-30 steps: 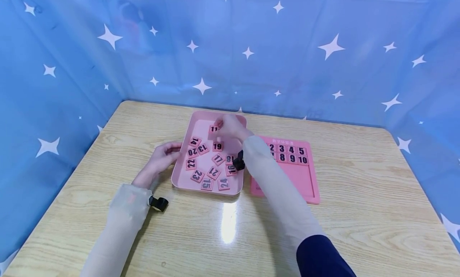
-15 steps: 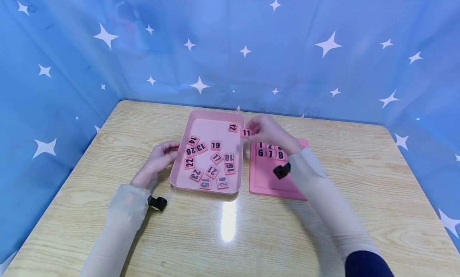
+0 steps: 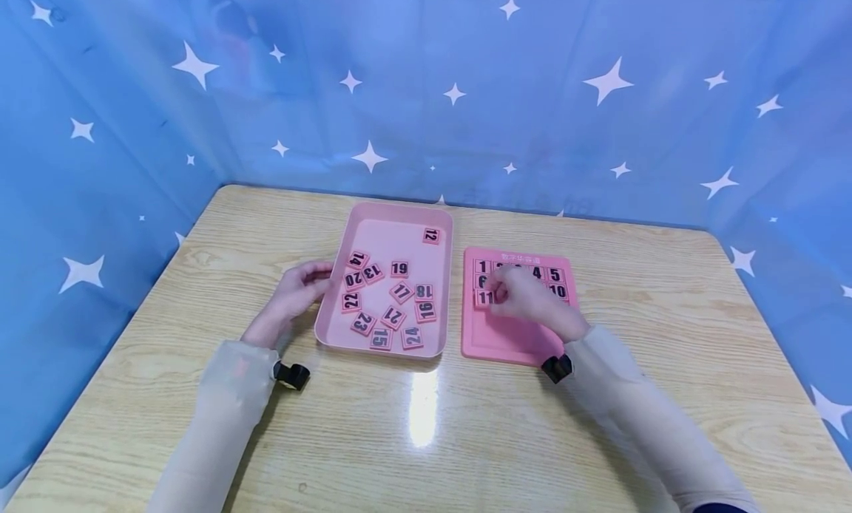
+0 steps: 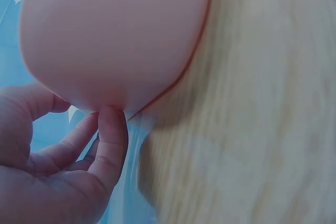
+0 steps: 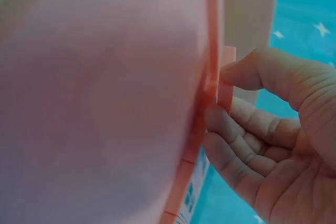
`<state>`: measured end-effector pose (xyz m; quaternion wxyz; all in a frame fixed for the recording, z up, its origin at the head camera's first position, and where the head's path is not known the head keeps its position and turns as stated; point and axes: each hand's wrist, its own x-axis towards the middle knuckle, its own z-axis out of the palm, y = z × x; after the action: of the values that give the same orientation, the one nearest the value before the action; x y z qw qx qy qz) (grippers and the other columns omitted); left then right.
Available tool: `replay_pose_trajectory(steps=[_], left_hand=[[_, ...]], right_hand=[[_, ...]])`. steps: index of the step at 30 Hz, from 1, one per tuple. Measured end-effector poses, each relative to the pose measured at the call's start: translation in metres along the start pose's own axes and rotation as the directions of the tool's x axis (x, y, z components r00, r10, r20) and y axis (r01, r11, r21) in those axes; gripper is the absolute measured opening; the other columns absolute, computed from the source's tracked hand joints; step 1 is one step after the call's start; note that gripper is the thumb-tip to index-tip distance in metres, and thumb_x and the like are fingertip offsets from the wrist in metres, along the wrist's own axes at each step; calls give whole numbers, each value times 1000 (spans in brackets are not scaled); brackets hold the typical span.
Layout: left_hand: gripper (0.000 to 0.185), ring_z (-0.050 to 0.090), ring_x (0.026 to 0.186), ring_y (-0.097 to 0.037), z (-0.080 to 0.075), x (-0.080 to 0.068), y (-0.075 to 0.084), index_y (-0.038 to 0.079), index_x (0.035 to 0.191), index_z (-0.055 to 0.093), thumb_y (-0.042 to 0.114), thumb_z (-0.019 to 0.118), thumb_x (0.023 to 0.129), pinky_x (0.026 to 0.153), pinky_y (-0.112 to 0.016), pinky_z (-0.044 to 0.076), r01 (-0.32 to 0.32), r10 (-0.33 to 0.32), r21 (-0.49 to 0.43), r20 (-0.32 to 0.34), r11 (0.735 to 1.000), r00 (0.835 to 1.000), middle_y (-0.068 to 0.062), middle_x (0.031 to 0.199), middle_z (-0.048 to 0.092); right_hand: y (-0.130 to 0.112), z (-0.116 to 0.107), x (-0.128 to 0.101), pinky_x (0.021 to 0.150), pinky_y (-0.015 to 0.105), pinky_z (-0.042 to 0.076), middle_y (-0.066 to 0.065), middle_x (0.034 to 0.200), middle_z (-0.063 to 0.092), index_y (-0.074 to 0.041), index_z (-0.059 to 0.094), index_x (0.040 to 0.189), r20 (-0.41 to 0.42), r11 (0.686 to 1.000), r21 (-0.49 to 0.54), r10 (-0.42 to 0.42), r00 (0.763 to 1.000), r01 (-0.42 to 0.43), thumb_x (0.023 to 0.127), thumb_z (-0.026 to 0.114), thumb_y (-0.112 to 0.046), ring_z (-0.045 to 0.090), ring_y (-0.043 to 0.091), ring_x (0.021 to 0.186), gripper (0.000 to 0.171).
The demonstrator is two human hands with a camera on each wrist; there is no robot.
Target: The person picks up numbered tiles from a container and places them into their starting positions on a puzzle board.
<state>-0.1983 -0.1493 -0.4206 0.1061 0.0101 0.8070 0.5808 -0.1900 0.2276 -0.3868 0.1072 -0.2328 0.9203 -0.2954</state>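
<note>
Pinching the small pink square tile marked 11 (image 3: pixel 484 298) between thumb and fingers, the right hand (image 3: pixel 526 295) holds it at the left edge of the flat pink number board (image 3: pixel 519 339), under the 6. I think it should go down flat. The left hand (image 3: pixel 296 291), fingers curled, touches the pink plastic tray (image 3: pixel 393 236) of loose tiles.

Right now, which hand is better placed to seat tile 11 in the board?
Right. The right hand already pinches tile 11 on the board, under the 6. The left hand touches the tray edge, farther away.
</note>
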Motion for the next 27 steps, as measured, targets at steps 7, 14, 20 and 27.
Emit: replay_pose_trajectory(steps=[7,14,20,27], left_hand=[[40,53,106,-28,0,1,-1,-11,128,48,0,54,90,79,-13,47,11,-11,-3,-2,1000,1000,-29,123,52],[40,53,106,-29,0,1,-1,-13,127,47,-1,53,89,80,-13,47,-11,11,-22,6,1000,1000,-30,122,52],[41,52,106,-31,0,0,1,-12,128,47,1,54,90,77,-12,46,-1,1,-9,1,1000,1000,-30,122,52],[41,53,103,-25,0,2,1,-10,128,48,1,55,89,78,-14,47,30,-30,-9,-9,1000,1000,-28,122,53]], right_hand=[[-1,11,-3,66,27,54,10,82,61,6,63,91,-21,998,-59,-18,1000,16,66,74,6,59,20,73,27],[-4,14,-6,67,27,55,13,84,62,5,65,91,-52,995,-97,9,999,-14,69,75,5,61,22,75,24],[-4,17,-7,67,28,55,13,81,64,4,64,85,-107,993,-119,0,994,-13,73,71,6,63,23,75,15],[-5,17,-7,68,27,56,13,82,65,3,64,87,-108,993,-108,34,994,-46,74,71,5,64,23,76,15]])
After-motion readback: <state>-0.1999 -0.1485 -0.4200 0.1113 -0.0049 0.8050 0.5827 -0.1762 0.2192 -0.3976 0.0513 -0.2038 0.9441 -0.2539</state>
